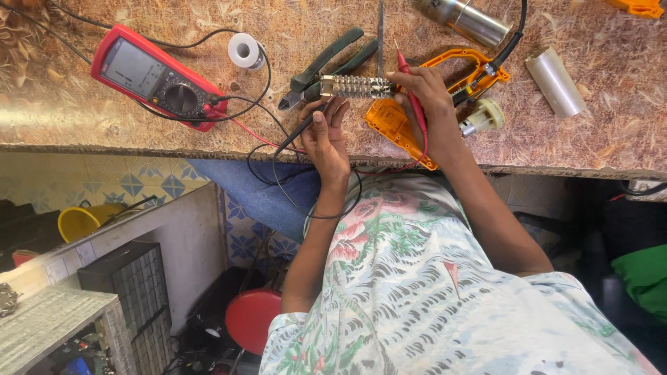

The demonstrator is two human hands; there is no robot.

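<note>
A coiled heating element (354, 87) lies on the chipboard bench (83, 118). My left hand (326, 142) holds a black test probe (300, 130) whose tip points at the element's left end. My right hand (425, 97) grips a red test probe (410, 87) upright by the element's right end, fingers resting on that end. Both probe leads run left to a red multimeter (153, 76) lying face up. An opened orange tool housing (392, 123) sits under and beside my right hand.
Green-handled pliers (326, 64) lie just behind the element, with a solder spool (244, 50) to their left. A metal nozzle (465, 21), a white cylinder (554, 82) and a small white motor part (483, 117) lie to the right. Below the bench are a red stool (251, 316) and a yellow container (80, 221).
</note>
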